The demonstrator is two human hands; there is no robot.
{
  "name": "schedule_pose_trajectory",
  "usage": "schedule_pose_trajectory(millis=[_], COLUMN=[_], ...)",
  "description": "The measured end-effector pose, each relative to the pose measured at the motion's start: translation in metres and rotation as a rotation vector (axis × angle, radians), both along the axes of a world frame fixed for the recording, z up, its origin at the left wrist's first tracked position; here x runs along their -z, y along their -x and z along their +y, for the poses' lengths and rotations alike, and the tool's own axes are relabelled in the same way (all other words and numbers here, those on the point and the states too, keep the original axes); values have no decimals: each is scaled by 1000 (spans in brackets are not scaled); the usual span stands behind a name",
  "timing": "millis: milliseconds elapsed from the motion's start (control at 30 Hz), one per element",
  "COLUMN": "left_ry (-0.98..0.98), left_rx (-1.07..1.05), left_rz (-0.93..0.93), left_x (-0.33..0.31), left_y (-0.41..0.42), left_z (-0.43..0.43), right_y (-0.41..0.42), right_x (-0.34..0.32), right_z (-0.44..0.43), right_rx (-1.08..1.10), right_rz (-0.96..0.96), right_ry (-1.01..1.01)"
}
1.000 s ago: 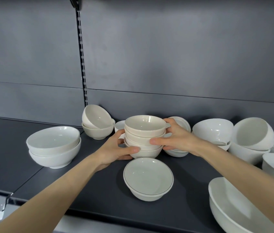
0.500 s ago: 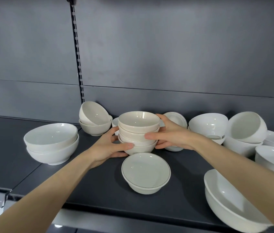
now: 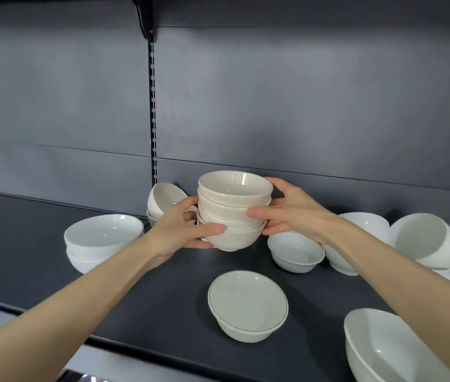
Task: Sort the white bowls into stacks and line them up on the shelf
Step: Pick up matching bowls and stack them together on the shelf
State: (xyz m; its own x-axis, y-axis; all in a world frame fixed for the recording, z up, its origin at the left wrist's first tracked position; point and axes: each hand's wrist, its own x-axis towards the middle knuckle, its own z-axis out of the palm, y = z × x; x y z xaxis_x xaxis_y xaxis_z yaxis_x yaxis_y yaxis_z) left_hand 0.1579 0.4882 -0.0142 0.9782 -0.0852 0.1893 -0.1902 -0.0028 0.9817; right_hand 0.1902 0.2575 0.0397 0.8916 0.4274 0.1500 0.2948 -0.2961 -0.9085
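A stack of several cream bowls (image 3: 233, 205) is held just above the dark shelf (image 3: 141, 296), near its back wall. My left hand (image 3: 182, 230) grips the stack's left side, thumb across the bottom bowl. My right hand (image 3: 287, 213) grips its right side, thumb on the front. In front of the stack a single white bowl with a thin dark rim line (image 3: 247, 304) sits alone. A small white bowl (image 3: 295, 250) stands under my right wrist.
Two nested large white bowls (image 3: 102, 241) stand at the left. A tilted bowl in another (image 3: 163, 198) leans by the slotted upright (image 3: 152, 106). More white bowls (image 3: 422, 241) crowd the right, and a large one (image 3: 389, 348) lies at the front right corner.
Both hands have lifted the cream stack slightly off the shelf and moved it back. The small white bowl behind it is now uncovered at the right. The camera view has tilted upward.
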Motion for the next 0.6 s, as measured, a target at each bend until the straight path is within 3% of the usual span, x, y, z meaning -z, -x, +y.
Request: schedule_pose_trajectory(millis=[333, 600], left_ry=[-115, -328], left_rx=[-79, -81], left_rz=[-49, -66], left_x=[-52, -69], left_y=[-8, -48], left_z=[39, 101], right_y=[-22, -58], right_x=[-38, -43], right_z=[38, 95], right_rx=[-96, -65], right_rz=[-37, -69], right_ry=[-89, -62])
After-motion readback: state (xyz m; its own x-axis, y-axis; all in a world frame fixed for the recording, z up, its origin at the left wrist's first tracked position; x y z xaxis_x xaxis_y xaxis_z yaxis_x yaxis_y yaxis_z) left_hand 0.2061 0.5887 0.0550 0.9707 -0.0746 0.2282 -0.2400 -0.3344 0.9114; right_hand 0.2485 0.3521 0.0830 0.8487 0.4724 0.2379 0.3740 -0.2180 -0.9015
